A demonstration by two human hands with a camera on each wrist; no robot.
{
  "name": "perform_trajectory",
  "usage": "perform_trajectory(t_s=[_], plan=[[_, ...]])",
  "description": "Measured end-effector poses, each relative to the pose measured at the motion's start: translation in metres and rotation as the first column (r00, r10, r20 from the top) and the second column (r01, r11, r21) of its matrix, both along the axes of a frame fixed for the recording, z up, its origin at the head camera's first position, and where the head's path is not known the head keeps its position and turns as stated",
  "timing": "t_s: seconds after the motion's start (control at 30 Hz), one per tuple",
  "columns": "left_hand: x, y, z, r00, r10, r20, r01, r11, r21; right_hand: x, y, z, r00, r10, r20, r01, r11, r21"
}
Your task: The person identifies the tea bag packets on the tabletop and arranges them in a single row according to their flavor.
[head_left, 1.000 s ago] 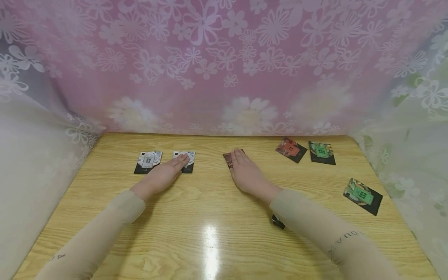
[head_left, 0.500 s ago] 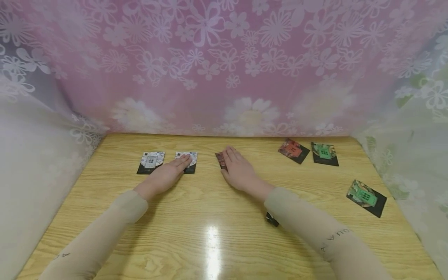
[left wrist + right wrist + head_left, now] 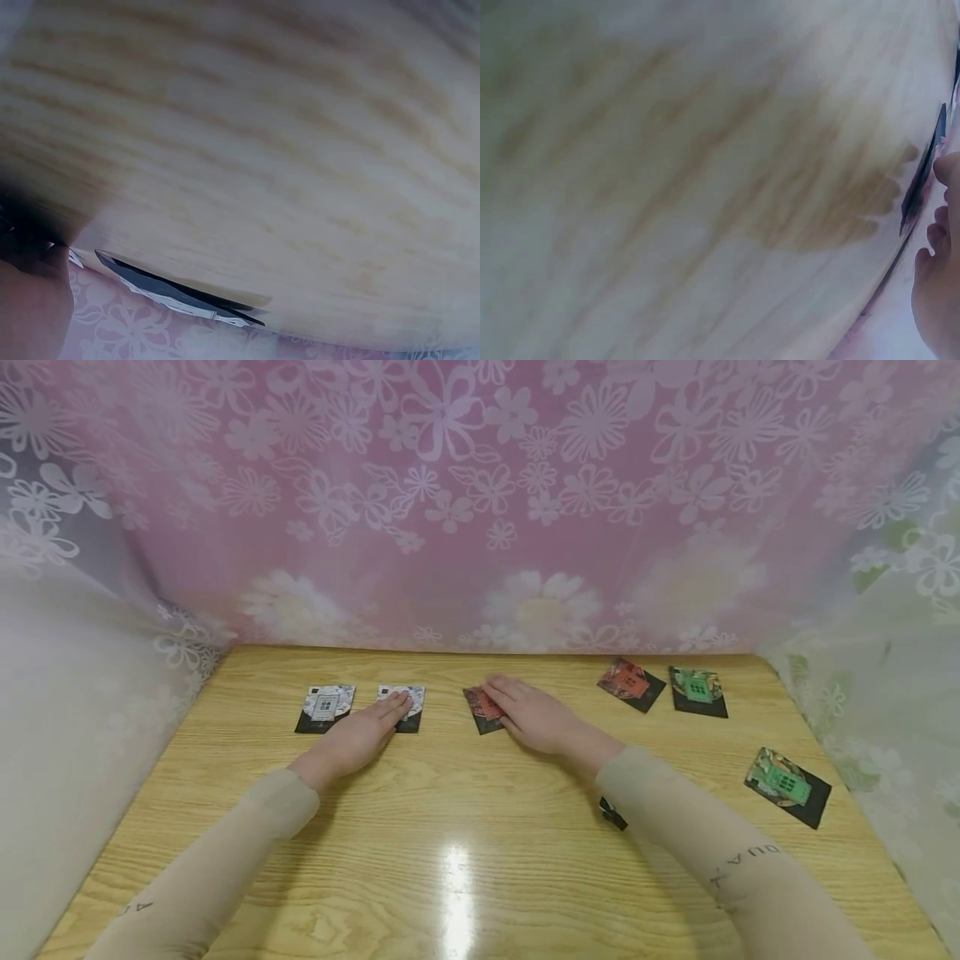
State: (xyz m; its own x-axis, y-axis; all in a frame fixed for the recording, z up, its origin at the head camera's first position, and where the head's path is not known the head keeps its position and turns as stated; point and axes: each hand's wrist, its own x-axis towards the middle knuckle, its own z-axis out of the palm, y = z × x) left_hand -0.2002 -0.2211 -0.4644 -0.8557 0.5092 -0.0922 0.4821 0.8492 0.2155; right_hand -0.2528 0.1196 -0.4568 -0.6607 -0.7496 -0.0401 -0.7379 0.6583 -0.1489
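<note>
Starting at the far left, the white packet (image 3: 325, 707) lies where it lay a second ago, and your left hand (image 3: 358, 737) has not moved either: it lies flat, palm down, fingers straight and close together, with the fingertips (image 3: 399, 701) pressing the second white packet (image 3: 406, 706) just to its right. The change is in the middle. Your right hand (image 3: 537, 718) has slid the red packet (image 3: 483, 708) leftward along the wooden table (image 3: 450, 827), so it now sits near the second white packet with only a small gap between them; it looks as if a row is forming along the far edge. That hand has since turned, wrist swung to the right, and now lies flat with fingers straight and slightly spread, tips touching the red packet's right edge, so more of its face shows than half a second ago. Your right forearm crosses over a dark packet (image 3: 612, 813) near the table's middle. Farther right, the orange packet (image 3: 631, 683), the green packet (image 3: 697, 690) and the nearer green packet (image 3: 787, 786) lie untouched.
</note>
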Motion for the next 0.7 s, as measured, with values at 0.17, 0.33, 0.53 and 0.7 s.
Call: perform_trajectory(t_s=[0.17, 0.33, 0.53, 0.7], plan=[[0.001, 0.0, 0.0, 1.0, 0.003, -0.004, -0.003, 1.0, -0.001, -0.002, -0.002, -0.001, 0.999, 0.045, -0.002, -0.045, 0.998, 0.035], [0.001, 0.0, -0.001, 1.0, 0.002, -0.004, -0.002, 1.0, -0.013, -0.001, -0.007, -0.005, 0.997, 0.073, -0.012, -0.072, 0.995, 0.065], [-0.001, 0.0, -0.004, 1.0, -0.007, -0.02, 0.006, 1.0, -0.029, 0.003, -0.017, -0.007, 0.999, 0.05, 0.014, -0.051, 0.997, 0.065], [0.0, 0.001, -0.003, 1.0, -0.003, -0.023, 0.003, 1.0, -0.031, 0.007, -0.025, -0.008, 1.0, 0.023, 0.013, -0.024, 0.998, 0.056]])
